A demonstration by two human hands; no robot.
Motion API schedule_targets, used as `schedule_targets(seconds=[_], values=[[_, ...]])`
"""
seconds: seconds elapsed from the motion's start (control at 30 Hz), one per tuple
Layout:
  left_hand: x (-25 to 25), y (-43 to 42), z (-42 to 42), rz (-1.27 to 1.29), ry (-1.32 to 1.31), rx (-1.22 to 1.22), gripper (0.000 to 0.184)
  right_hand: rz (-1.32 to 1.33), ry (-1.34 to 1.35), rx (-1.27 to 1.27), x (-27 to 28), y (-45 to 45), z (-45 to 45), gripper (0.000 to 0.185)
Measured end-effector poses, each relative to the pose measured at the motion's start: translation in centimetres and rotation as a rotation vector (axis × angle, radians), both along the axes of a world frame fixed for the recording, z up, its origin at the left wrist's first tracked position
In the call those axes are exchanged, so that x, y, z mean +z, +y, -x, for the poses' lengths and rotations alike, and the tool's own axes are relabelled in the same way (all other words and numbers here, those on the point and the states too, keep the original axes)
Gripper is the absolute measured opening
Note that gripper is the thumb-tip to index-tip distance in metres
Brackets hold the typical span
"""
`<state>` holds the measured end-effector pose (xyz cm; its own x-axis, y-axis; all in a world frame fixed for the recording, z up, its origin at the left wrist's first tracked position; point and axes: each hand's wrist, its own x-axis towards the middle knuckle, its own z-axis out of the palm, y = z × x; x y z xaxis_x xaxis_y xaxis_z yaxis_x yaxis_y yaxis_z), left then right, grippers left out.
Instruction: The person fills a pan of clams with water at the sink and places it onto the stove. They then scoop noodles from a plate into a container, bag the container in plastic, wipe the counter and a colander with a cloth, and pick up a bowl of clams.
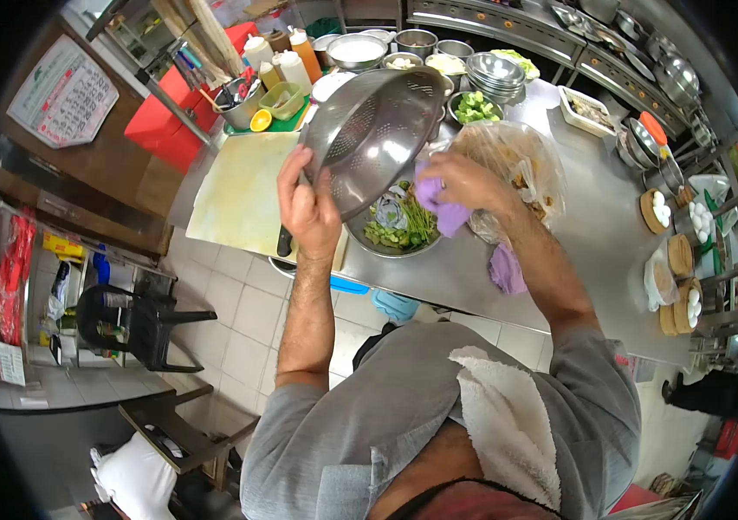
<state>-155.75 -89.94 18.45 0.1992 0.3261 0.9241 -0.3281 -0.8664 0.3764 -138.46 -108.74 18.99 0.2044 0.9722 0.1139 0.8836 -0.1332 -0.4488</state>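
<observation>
My left hand (pixel 307 208) grips the rim of a large metal colander (pixel 369 139), which is tilted up above the table. A purple cloth (pixel 443 204) is bunched in my right hand (pixel 464 180), close to the colander's right side. Below the colander, a metal bowl (pixel 393 254) holds green leaves and stems (pixel 412 224), partly hidden by the colander and the cloth. To the right of my right hand lies a clear plastic bag (pixel 521 152) with brownish food inside. A second purple cloth (pixel 508 269) rests by the table's front edge.
A pale cutting board (pixel 243 191) lies left of the colander, with a dark knife handle (pixel 284 242) at its near edge. Squeeze bottles (pixel 304 55), a halved orange (pixel 261 120) and a bowl of chopped greens (pixel 476 108) stand behind. Bamboo steamers (pixel 653 211) line the right side.
</observation>
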Motion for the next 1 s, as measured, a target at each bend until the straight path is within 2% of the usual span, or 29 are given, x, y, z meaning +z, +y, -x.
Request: schedule_targets(seconds=[0.03,0.1,0.13,0.17,0.2,0.27,0.3,0.37,0.43,0.47,0.53,0.57,0.63,0.67,0.73,0.87,0.93,1.0], values=[[0.6,0.0,-0.1,0.076,-0.026,-0.010,0.028,-0.007,-0.003,-0.018,0.5,-0.7,0.3,0.036],[0.7,-0.1,1.3,0.196,0.072,0.184,0.019,-0.359,0.189,-0.199,1.4,-2.7,1.4,0.038],[-0.2,0.4,1.6,0.304,0.108,0.246,0.013,-0.379,0.201,-0.295,2.0,-4.1,1.7,0.040],[-1.1,0.8,1.8,0.601,0.075,0.088,0.007,-0.381,0.190,-0.328,2.6,-5.5,2.0,0.040],[-1.9,1.0,1.6,0.894,0.051,-0.086,0.011,-0.403,0.255,-0.318,3.2,-7.2,2.5,0.039],[-2.9,0.6,1.6,1.269,0.137,-0.208,0.025,-0.436,0.295,-0.360,3.6,-10.7,3.4,0.038],[-4.2,0.3,1.4,1.336,0.099,-0.347,0.024,-0.406,0.279,-0.383,3.3,-12.4,3.8,0.037],[-7.8,0.0,0.8,1.349,0.197,-0.358,0.017,-0.385,0.258,-0.437,1.1,-15.2,4.8,0.036],[-10.6,-0.1,0.4,1.275,0.392,-0.162,0.016,-0.454,0.380,-0.546,-3.3,-17.7,5.3,0.038],[-11.4,0.2,0.2,1.268,0.406,-0.182,0.016,-0.462,0.374,-0.569,-4.8,-18.8,5.5,0.038],[-12.2,0.6,0.4,1.247,0.485,-0.118,0.022,-0.323,0.545,-0.829,-7.4,-20.2,6.3,0.043],[-12.2,0.4,0.5,1.237,0.502,-0.135,0.022,-0.333,0.547,-0.852,-9.0,-19.8,7.0,0.043],[-11.3,-0.4,0.6,1.212,0.485,-0.214,0.030,-0.023,0.071,-1.231,-11.9,-17.3,8.5,0.053],[-12.0,-0.1,0.6,1.173,0.456,-0.247,0.033,-0.027,0.075,-1.268,-13.2,-16.2,9.2,0.053],[-11.8,0.4,0.7,1.132,0.442,-0.194,0.036,0.074,-0.280,-1.314,-15.0,-14.6,10.1,0.060],[-10.4,1.6,0.8,0.909,0.439,-0.041,0.036,0.047,-0.350,-1.202,-16.6,-18.7,10.7,0.057],[-9.9,2.0,1.3,0.894,0.385,-0.035,0.037,0.089,-0.289,-1.263,-17.2,-24.2,10.6,0.052],[-8.3,0.9,2.6,0.836,0.414,0.085,0.042,0.069,-0.150,-1.466,-16.2,-30.4,9.1,0.049]])
